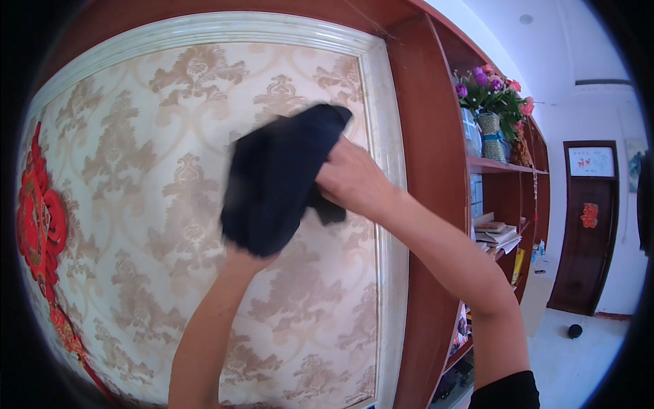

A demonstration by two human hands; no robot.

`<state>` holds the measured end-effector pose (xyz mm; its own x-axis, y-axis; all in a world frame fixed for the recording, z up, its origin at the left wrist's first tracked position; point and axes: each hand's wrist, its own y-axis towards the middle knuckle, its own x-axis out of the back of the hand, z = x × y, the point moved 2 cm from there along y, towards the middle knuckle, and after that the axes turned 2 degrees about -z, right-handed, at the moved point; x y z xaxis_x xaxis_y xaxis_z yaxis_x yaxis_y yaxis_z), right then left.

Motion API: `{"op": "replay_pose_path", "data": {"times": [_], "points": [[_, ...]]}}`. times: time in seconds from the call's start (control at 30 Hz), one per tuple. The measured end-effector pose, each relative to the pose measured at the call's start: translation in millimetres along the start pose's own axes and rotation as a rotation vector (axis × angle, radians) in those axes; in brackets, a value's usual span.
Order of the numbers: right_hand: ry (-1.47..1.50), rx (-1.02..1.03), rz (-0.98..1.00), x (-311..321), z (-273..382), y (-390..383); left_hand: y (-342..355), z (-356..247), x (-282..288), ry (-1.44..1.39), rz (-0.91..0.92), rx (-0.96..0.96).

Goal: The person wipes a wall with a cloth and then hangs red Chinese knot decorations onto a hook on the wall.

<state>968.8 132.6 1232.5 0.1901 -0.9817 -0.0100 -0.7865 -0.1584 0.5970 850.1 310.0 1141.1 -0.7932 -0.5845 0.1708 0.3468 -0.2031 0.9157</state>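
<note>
A dark navy cloth [272, 180], slightly blurred, is held up in front of a patterned wall panel [163, 286]. My right hand [357, 178] grips its upper right side with the fingers curled into the fabric. From below, my left forearm rises to the cloth's lower edge. Only the heel of my left hand [252, 259] shows there; the fabric covers its fingers. A loose fold of the cloth hangs beneath my right hand. Whether the cloth touches the panel I cannot tell.
A pale moulded frame [387, 204] borders the panel. Red hanging decoration [41, 218] is at the left. On the right, a reddish-brown shelf unit [426, 136] holds artificial flowers [494, 95], books and papers [497, 235]. Farther off are a dark door [582, 252] and a small black object [575, 331] on the floor.
</note>
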Motion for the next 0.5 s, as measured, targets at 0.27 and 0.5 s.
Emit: {"op": "replay_pose_path", "data": {"times": [0.27, 0.5], "points": [[-0.817, -0.664, 0.096, 66.1, -179.3, 88.0, 7.5, -18.6, 19.4, 0.200, -0.013, -0.188], [-0.666, -1.000, 0.707, 17.4, -168.4, -60.4, -1.1, -8.2, 25.9, 0.269, -0.016, -0.168]]}}
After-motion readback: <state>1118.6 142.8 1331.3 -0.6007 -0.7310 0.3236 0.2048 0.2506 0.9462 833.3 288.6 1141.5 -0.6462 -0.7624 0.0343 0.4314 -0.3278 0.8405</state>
